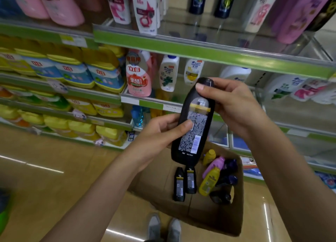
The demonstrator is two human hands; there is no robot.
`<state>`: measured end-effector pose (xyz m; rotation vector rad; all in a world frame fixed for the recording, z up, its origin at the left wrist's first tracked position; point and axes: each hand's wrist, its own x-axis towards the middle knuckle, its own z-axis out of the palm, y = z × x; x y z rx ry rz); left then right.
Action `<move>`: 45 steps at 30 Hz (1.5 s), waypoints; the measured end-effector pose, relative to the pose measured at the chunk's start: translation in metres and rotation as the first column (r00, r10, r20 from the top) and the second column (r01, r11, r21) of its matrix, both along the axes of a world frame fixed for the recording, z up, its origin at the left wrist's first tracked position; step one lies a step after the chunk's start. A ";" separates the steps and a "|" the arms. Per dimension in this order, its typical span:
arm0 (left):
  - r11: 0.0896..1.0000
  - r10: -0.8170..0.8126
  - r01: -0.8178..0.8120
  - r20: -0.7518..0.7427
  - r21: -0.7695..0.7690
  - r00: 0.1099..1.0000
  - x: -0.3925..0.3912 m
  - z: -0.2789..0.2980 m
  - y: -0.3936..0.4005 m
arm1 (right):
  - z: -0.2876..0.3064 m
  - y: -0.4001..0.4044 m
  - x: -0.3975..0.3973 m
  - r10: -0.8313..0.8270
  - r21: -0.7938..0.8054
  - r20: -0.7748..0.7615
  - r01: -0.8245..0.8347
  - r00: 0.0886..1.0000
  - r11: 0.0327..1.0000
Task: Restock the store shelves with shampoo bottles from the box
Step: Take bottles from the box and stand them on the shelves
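head view: black shampoo bottle [195, 121] held up in front of the shelves, above the box, cap end up and tilted a bit right, back label w/ small print and barcode facing the camera. left hand [160, 134] grips its lower-mid body from the left, thumb lying across the label, fingers curled behind. right hand [231, 105] grips the top, thumb pressed on the neck just below the cap, other fingers wrapped round the far side. both hands grasping the bottle, neither released.

below it: open cardboard box [156, 192] on the floor, brown, matte, flaps up. inside: two small black bottles [184, 183] side by side, yellow bottles [208, 181], a pink bottle [215, 165], dark purple bottles [230, 172] piled at the right wall.

around: green-edged shelves [200, 50] w/ clear glossy boards. upper shelf has white/pink bottles, two dark bottles [211, 1] w/ bare space round them, a purple one far right. mid shelf: white bottles [168, 72], pink refill pouch [138, 76]. left bay: yellow-blue packs [72, 72] stacked tight. glossy tan floor, grey shoes [163, 227] at bottom. held bottle hides part of the mid shelf edge.
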<state>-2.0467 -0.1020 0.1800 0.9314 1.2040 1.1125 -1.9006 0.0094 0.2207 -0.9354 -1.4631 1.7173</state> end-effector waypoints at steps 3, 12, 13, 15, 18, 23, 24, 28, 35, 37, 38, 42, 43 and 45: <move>0.997 -0.076 0.076 0.041 -0.011 0.996 -0.001 0.004 -0.011 | 0.015 0.000 0.004 -0.012 0.004 -0.054 0.013 0.998 1.000; 0.989 0.015 0.005 -0.130 0.149 0.991 0.013 0.013 -0.021 | 0.029 -0.004 0.013 -0.023 -0.006 0.028 0.023 0.999 1.000; 0.987 0.040 -0.014 -0.164 0.161 0.986 0.014 0.013 -0.021 | 0.030 -0.006 0.013 -0.020 0.013 0.092 0.019 0.996 1.000; 0.981 0.097 -0.051 -0.244 0.189 0.965 0.017 0.013 -0.021 | 0.033 -0.010 0.012 -0.021 0.046 0.215 0.011 0.976 0.999; 0.964 0.180 -0.094 -0.351 0.249 0.919 0.025 0.014 -0.021 | 0.034 -0.013 0.008 -0.057 0.085 0.323 0.031 0.945 0.996; 0.988 0.071 -0.026 -0.298 0.153 0.952 0.027 0.014 -0.020 | 0.038 -0.012 0.006 -0.129 0.064 0.231 0.117 0.964 0.991; 0.997 -0.004 0.019 -0.190 0.076 0.982 0.025 0.014 -0.019 | 0.038 -0.012 0.007 -0.129 0.052 0.200 0.121 0.971 0.991; 0.996 -0.079 0.083 0.136 -0.023 0.988 0.022 0.015 -0.018 | 0.034 -0.011 0.009 -0.095 -0.004 0.136 0.096 0.986 0.995; 0.994 0.105 -0.096 -0.199 0.055 0.974 0.037 0.015 -0.014 | 0.036 -0.008 0.022 0.056 0.008 0.188 -0.058 0.981 0.998; 0.987 0.151 -0.125 -0.326 0.099 0.933 0.043 0.016 -0.014 | 0.035 -0.008 0.021 0.025 0.025 0.183 -0.030 0.983 0.999; 0.984 0.168 -0.135 -0.371 0.115 0.913 0.045 0.016 -0.014 | 0.034 -0.008 0.020 0.001 0.036 0.172 -0.007 0.985 0.999; 0.991 0.132 -0.117 -0.352 0.065 0.927 0.045 0.010 -0.012 | 0.032 -0.007 0.023 -0.031 0.060 0.105 0.025 0.994 0.998; 0.997 0.081 -0.075 -0.268 0.033 0.960 0.042 0.010 -0.011 | 0.032 -0.007 0.025 -0.027 0.047 0.080 0.023 0.996 0.999; 1.000 0.003 -0.004 -0.125 -0.009 0.992 0.036 0.014 -0.010 | 0.032 -0.007 0.028 -0.017 0.013 0.036 0.016 0.999 1.000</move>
